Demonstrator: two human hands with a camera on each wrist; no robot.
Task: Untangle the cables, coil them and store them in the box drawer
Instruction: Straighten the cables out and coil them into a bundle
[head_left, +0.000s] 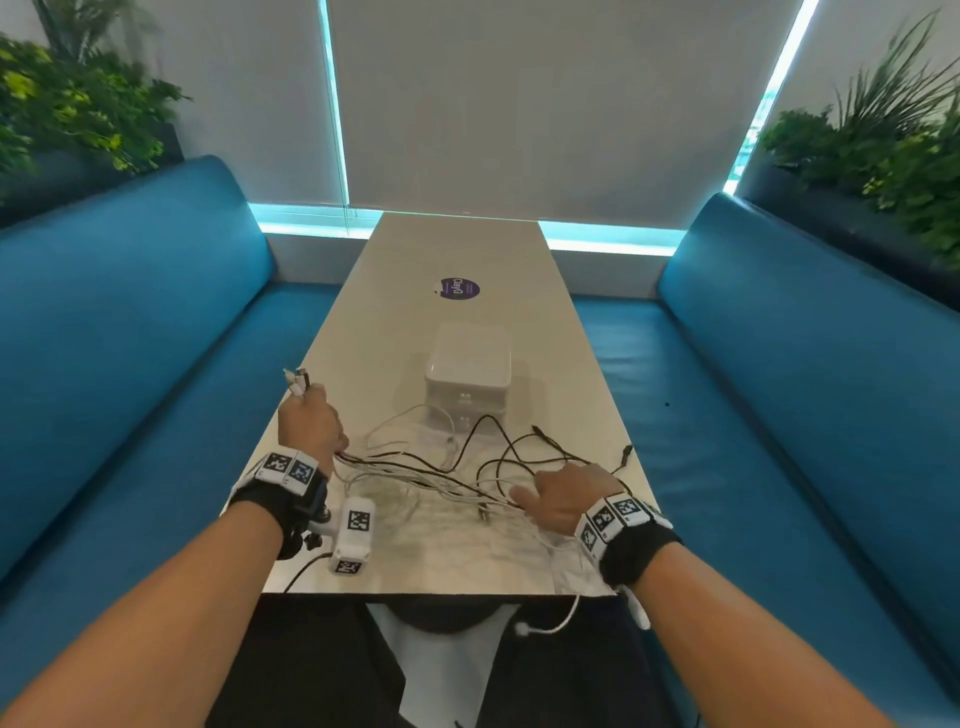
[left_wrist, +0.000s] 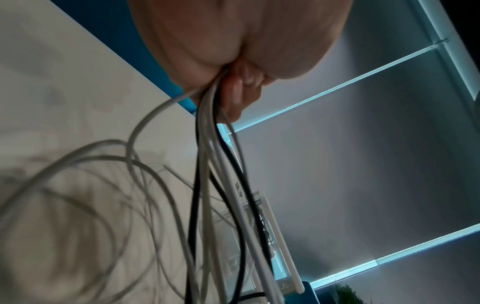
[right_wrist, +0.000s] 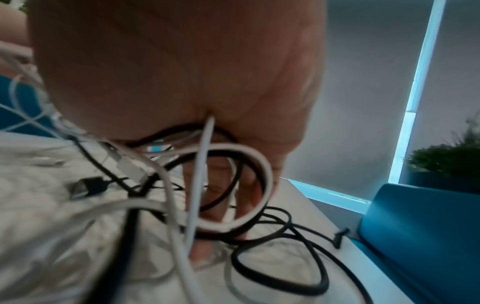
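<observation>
A tangle of white and black cables (head_left: 457, 467) lies on the near half of the table (head_left: 441, 249). My left hand (head_left: 309, 423) is lifted at the table's left edge and grips a bundle of cables, whose plug ends (head_left: 297, 383) stick up past the fingers. The left wrist view shows those cables (left_wrist: 207, 164) trailing down out of my fist. My right hand (head_left: 563, 496) lies on the tangle at the right, its fingers (right_wrist: 249, 191) hooked through white and black cable loops (right_wrist: 267, 176). The white drawer box (head_left: 467, 371) stands behind the tangle, drawers closed.
A purple round sticker (head_left: 456, 289) lies on the far part of the table. Blue benches (head_left: 130, 364) flank the table on both sides, with plants (head_left: 883, 140) behind them. A black plug (head_left: 627, 454) lies near the right edge. A white cable end (head_left: 540, 626) hangs over the front edge.
</observation>
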